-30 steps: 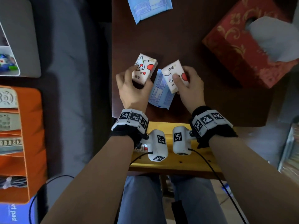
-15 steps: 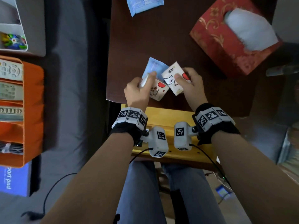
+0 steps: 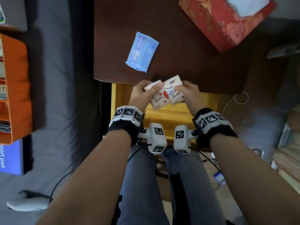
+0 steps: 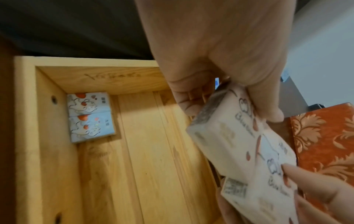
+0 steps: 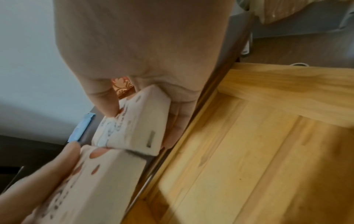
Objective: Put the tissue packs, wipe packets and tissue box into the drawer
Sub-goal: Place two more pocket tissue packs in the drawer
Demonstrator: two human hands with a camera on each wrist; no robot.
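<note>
Left hand (image 3: 140, 93): gripped one tissue pack (image 3: 156, 98), thumb on top and fingers beneath; held above the open drawer, at the near edge of the tabletop.
Right hand (image 3: 190, 93): gripped a second tissue pack (image 3: 174, 90), thumb on the printed face, fingers under it; likewise over the drawer.
Held packs: white with red hearts and a cartoon print; side by side, long edges touching, both tilted.
Grip, left: clenched round its pack, as seen from the left wrist view (image 4: 226, 124).
Grip, right: clenched round its pack, as seen from the right wrist view (image 5: 134, 125).
Drawer (image 3: 164, 114): light wood, pulled out from under the tabletop, beneath both hands.
Drawer contents: two more tissue packs (image 4: 90, 116) lay flat, end to end and touching, tucked into one corner against the side wall; the rest of the wooden floor showed bare boards.
Wipe packet (image 3: 142, 51): blue, flat on the dark tabletop (image 3: 186, 59), well apart from the hands, beyond them.
Tissue box (image 3: 227, 20): red with gold leaf pattern, white tissue at the opening; stood on the far right of the tabletop, partly cut off by the frame.
Orange organiser (image 3: 15, 88): at the far left, on the grey bed or sofa surface; contents too blurred to tell.
Wrist bands: black straps with white marker blocks on both wrists.
</note>
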